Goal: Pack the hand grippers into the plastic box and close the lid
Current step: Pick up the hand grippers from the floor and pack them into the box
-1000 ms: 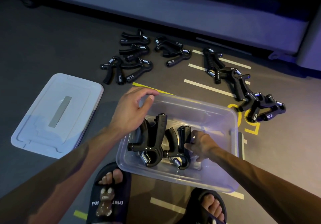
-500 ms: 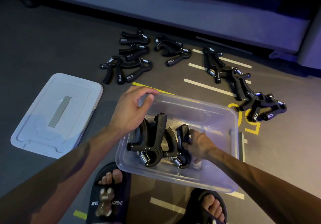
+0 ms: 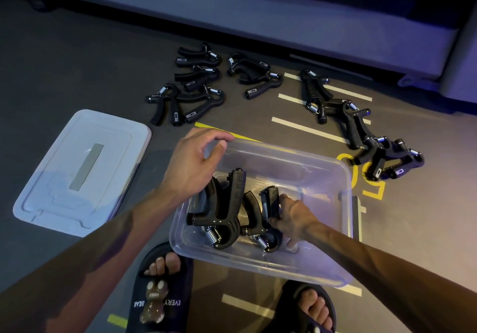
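A clear plastic box [image 3: 260, 219] is set on the dark floor [image 3: 77, 56], just beyond two slippered feet. Its far left corner is held by the left hand [image 3: 192, 167], thumb and fingers curled over the rim. Inside the box, two black hand grippers are seen standing side by side: a larger one [image 3: 227, 211] toward the box's left side, and a second one [image 3: 267, 211] just right of it. The second one is gripped by the right hand [image 3: 293, 216], the fingers wrapped around its handle. The white lid [image 3: 77, 170] lies flat on the floor left of the box, apart from it. Beyond the box, a cluster of loose grippers [image 3: 201, 84] is spread on the floor, and another cluster [image 3: 361, 128] lies beyond the box's right end.
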A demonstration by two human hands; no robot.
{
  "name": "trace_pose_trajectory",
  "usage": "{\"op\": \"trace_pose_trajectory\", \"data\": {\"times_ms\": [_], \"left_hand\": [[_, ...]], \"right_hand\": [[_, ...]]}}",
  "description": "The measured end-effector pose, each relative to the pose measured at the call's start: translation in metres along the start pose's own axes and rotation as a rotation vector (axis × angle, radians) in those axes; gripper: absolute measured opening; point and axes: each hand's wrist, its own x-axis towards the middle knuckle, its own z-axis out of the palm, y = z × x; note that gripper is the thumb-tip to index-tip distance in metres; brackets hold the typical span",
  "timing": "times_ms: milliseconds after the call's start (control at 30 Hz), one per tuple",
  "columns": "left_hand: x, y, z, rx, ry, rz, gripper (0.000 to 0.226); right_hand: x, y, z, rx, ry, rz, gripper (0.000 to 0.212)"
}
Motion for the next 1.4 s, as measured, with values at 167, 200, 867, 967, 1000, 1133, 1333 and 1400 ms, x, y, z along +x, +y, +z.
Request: {"op": "trace_pose_trajectory", "data": {"times_ms": [167, 200, 867, 967, 1000, 1133, 1333, 1400], "left_hand": [[0.0, 0.0, 0.002, -0.003, 0.003, -0.012, 0.02], [0.0, 0.0, 0.002, -0.004, 0.004, -0.014, 0.02], [0.032, -0.006, 0.01, 0.098, -0.134, 0.105, 0.023], [0.045, -0.003, 0.013, 0.045, -0.205, 0.062, 0.024], [0.05, -0.001, 0.014, 0.041, -0.223, 0.052, 0.024], [0.062, 0.002, 0.021, 0.058, -0.285, 0.006, 0.023], [0.073, -0.001, 0.027, 0.063, -0.329, -0.012, 0.021], [0.074, -0.003, 0.028, 0.051, -0.338, -0.034, 0.021]], "right_hand": [[-0.001, 0.002, 0.001, 0.001, -0.017, -0.01, 0.03], [-0.001, 0.003, 0.001, -0.001, -0.018, -0.012, 0.03], [-0.023, -0.036, -0.136, 0.211, -0.2, -0.251, 0.034], [-0.007, -0.028, -0.181, 0.411, 0.148, -0.321, 0.025], [0.009, -0.02, -0.188, 0.399, 0.295, -0.303, 0.021], [0.103, 0.029, -0.189, 0.267, 0.457, -0.065, 0.016], [0.161, 0.046, -0.182, -0.021, 0.38, 0.149, 0.034], [0.172, 0.05, -0.181, -0.027, 0.354, 0.202, 0.042]]}}
